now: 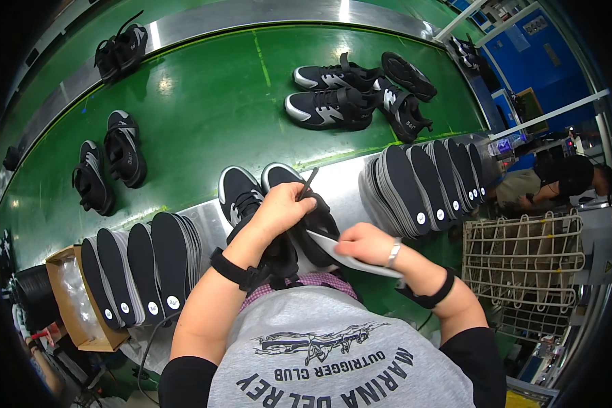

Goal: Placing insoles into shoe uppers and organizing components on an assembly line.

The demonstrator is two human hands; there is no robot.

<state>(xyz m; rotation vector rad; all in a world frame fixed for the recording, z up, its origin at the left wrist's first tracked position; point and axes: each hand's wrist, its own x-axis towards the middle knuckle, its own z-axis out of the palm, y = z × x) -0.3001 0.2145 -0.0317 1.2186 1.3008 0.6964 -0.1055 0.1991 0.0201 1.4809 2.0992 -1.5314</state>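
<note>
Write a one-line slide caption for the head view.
Left hand grips a black shoe; right hand holds a pale insole at its opening.

L hand [287,207] on blk shoe [325,219], R hand [368,243] w/ insole [351,262] at shoe's opening, insole stacks [398,190] nearby

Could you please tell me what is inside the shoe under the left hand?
The tip of a pale insole, held in the right hand, is at the opening of the shoe; anything deeper inside is covered from view.
</note>
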